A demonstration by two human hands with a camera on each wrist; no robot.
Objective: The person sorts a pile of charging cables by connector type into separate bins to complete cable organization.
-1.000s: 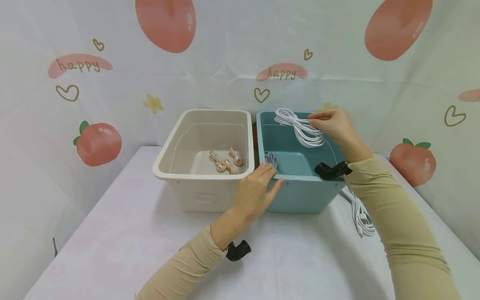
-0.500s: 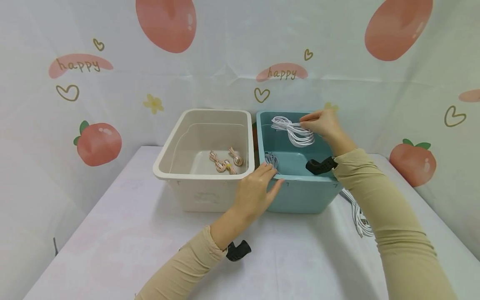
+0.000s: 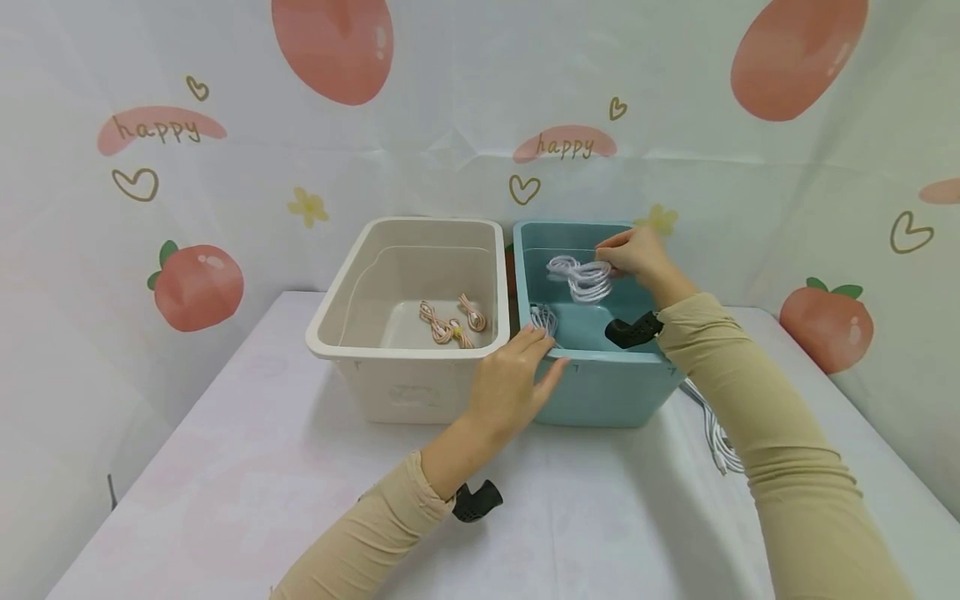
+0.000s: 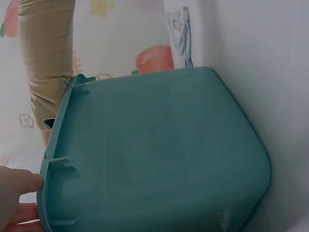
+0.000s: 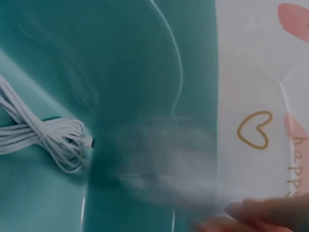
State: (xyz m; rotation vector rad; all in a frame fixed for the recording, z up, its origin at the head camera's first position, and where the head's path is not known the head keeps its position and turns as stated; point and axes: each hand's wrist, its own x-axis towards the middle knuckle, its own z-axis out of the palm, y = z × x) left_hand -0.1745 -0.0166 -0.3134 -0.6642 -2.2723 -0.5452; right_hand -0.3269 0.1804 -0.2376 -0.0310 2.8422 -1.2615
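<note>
My right hand [image 3: 636,254] pinches a bundled white cable [image 3: 588,282] by its end, inside the teal bin [image 3: 600,392] and above its floor. In the right wrist view this cable [image 5: 169,169] is blurred beside the fingertips. My left hand [image 3: 506,387] holds the bin's front rim near its left corner; the left wrist view shows its thumb [image 4: 26,181] against the rim, with fingers passing behind. Close to those fingers, a grey bundled cable [image 3: 543,318] lies in the bin. That bundle [image 5: 48,137] shows a small connector in the right wrist view.
A cream bin [image 3: 408,392] stands left of the teal one, with several small pinkish cable bundles [image 3: 437,323] inside. Another white cable bundle [image 3: 718,437] lies on the table right of the teal bin, partly hidden by my right sleeve. A printed cloth [image 3: 450,108] hangs close behind the bins.
My right hand has moved left and lowered the white cable deeper into the teal bin. My left hand has stayed on the rim.
</note>
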